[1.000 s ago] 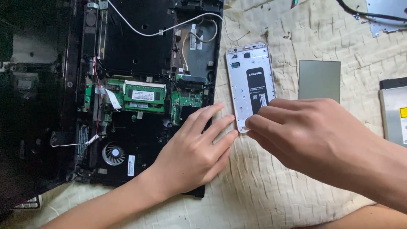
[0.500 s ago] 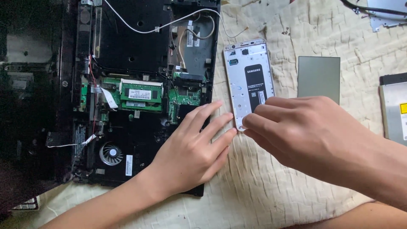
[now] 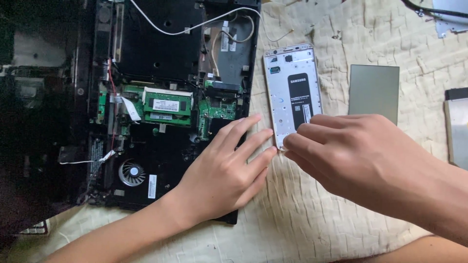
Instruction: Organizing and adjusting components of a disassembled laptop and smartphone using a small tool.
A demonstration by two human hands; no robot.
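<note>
An opened black laptop base [image 3: 165,58] lies on a cream quilt, showing a green circuit board [image 3: 168,104], a fan [image 3: 131,173] and white wires. To its right lies a white phone frame [image 3: 294,92] with a dark battery in it. My left hand [image 3: 226,173] rests flat, fingers spread, on the laptop's lower right corner, its fingertips close to the frame. My right hand [image 3: 356,158] has its fingertips pinched at the frame's bottom left corner. I cannot see whether a small part sits between those fingers.
A grey rectangular plate [image 3: 374,92] lies to the right of the phone frame. A silver drive [image 3: 457,129] sits at the right edge. A metal bracket [image 3: 451,17] and a dark cable are at the top right. The cream quilt [image 3: 292,219] covers the surface.
Both hands stay in almost the same spots. The view has shifted slightly, and my right fingertips have closed a little tighter at the frame's bottom corner.
</note>
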